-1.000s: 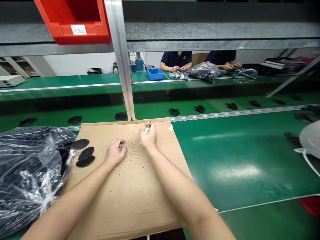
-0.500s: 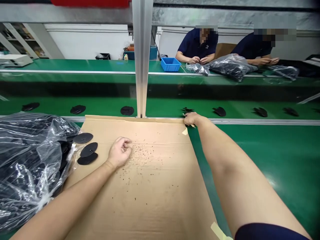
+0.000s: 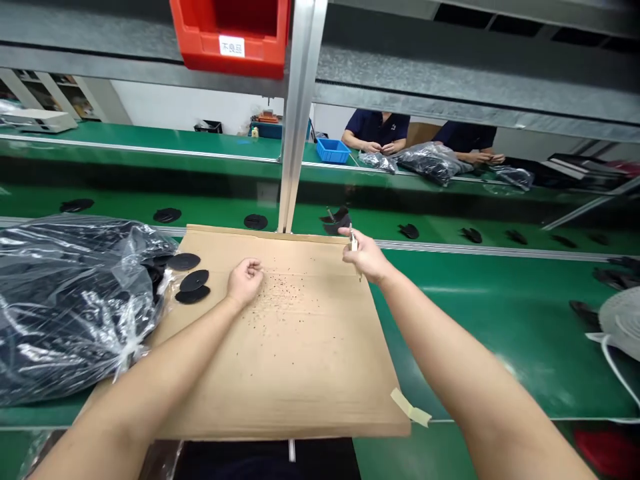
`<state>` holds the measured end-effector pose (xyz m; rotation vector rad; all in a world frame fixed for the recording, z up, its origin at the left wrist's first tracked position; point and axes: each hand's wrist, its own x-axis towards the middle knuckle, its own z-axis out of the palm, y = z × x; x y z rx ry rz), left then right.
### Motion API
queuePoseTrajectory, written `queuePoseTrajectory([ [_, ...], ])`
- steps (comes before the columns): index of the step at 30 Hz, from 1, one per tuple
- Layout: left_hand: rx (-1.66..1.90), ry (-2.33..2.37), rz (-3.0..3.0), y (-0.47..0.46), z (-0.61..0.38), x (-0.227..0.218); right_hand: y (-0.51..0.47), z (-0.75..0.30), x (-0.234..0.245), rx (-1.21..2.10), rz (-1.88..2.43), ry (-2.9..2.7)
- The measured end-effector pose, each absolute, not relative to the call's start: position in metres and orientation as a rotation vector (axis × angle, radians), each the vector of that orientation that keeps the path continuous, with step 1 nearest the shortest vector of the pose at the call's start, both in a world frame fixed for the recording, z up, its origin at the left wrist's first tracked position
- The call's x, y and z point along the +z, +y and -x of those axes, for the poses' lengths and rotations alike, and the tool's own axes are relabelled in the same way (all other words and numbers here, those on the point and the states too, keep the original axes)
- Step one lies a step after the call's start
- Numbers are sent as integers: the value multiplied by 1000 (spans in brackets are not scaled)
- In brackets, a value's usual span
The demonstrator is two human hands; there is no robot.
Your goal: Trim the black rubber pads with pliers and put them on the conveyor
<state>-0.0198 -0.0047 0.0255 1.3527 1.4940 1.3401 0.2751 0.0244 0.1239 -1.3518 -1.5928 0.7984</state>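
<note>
My left hand (image 3: pixel 245 281) rests on the cardboard sheet (image 3: pixel 320 373), its fingers loosely curled with nothing visible in them. To its left lie several flat black oval pieces (image 3: pixel 194 280). Beside it, tiny dark bits are scattered over the cardboard. At the sheet's far right corner, my right hand (image 3: pixel 367 257) is closed around a slim hand tool with a pale handle (image 3: pixel 354 245); its exact kind is unclear. Just beyond those fingers, a folded-looking black piece (image 3: pixel 339 220) is on the green belt (image 3: pixel 215 212).
A clear plastic bag (image 3: pixel 75 300) of black pieces bulges at left. A metal post (image 3: pixel 296 120) rises behind the cardboard, with a red bin (image 3: pixel 233 40) overhead. Across the line, two people work near a blue tray (image 3: pixel 333 151). A white round object (image 3: pixel 623 323) sits far right.
The view has tilted and shifted, showing more of the red bin and the near cardboard edge. My right hand has drawn back slightly from the belt, tool still held. My left hand stays curled.
</note>
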Motion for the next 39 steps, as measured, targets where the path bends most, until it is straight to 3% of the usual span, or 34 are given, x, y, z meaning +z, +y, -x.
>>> queuePoseTrajectory([
  [3, 1419, 1396, -1028, -17, 11, 43, -29, -228, 126, 1373, 1097, -1556],
  [5, 1242, 1249, -824, -29, 10, 55, -53, -201, 119, 1538, 973, -1520],
  [9, 758, 763, -514, -50, 25, 68, -69, -163, 91, 1642, 860, -1498],
  [13, 756, 535, -362, -55, 46, 66, -62, -145, 65, 1621, 852, -1615],
  [21, 1172, 638, -346, -47, 42, 56, -60, -152, 46, 1224, 951, -1421],
  [26, 1297, 764, -328, -43, 37, 54, -58, -154, 38, 1171, 1074, -1232],
  [39, 1174, 805, -390, -49, 28, 55, -68, -150, 46, 145, 1294, -2082],
])
